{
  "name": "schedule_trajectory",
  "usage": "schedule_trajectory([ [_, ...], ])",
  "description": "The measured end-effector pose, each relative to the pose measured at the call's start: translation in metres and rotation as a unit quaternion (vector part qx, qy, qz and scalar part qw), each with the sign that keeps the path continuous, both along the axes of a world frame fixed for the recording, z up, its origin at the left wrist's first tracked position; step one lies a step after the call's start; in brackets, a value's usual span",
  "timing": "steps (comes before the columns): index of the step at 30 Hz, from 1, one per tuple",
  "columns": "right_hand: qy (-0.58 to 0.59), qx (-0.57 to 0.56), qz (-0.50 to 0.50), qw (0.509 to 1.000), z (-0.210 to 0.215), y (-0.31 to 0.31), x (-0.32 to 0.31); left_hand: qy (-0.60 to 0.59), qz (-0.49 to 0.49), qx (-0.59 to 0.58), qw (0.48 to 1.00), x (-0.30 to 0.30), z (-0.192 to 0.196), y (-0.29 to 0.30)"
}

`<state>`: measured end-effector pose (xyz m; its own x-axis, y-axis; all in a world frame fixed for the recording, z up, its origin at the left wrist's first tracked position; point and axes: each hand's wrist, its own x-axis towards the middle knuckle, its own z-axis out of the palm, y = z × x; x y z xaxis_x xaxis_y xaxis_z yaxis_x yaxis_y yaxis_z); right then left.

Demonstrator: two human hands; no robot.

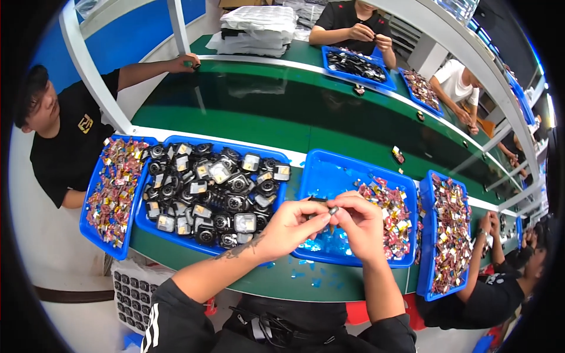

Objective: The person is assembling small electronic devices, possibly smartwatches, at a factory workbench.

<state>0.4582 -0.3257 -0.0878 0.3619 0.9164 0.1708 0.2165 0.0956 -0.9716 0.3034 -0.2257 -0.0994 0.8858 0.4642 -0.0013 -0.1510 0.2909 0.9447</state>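
My left hand point(296, 228) and my right hand point(360, 228) meet over the blue tray point(321, 175) in front of me. Both pinch a small dark part point(333, 210) between thumbs and fingertips; it looks like a little electronic piece, mostly covered by the fingers. Inside that tray, small reddish and yellow parts point(395, 220) are heaped on the right, and bits of blue film point(322, 242) lie near my hands. Left of my hands, a wider blue tray point(170, 237) is full of black watch-like cases point(237, 203), several with pale square faces.
Narrow blue trays of small parts stand at far left point(122, 251) and right point(428, 247). Beyond runs a green conveyor belt point(282, 126) carrying a loose part point(398, 155). White frame posts point(94, 76) rise at the left. Co-workers sit left, across and right. Film scraps point(315, 281) litter the table edge.
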Motion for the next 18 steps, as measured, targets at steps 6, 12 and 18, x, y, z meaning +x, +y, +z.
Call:
schedule_trajectory([
  [6,0.196,0.080,0.095,0.973,-0.010,-0.006,0.007,0.017,-0.079,-0.034,0.996,0.001,-0.002,0.004],
  [12,0.134,0.164,0.051,0.976,-0.012,-0.010,0.011,0.004,-0.023,-0.042,0.999,0.005,-0.005,-0.003],
  [18,0.023,0.042,-0.106,0.993,-0.003,-0.018,-0.006,-0.026,0.089,0.081,0.992,0.014,-0.019,-0.003],
])
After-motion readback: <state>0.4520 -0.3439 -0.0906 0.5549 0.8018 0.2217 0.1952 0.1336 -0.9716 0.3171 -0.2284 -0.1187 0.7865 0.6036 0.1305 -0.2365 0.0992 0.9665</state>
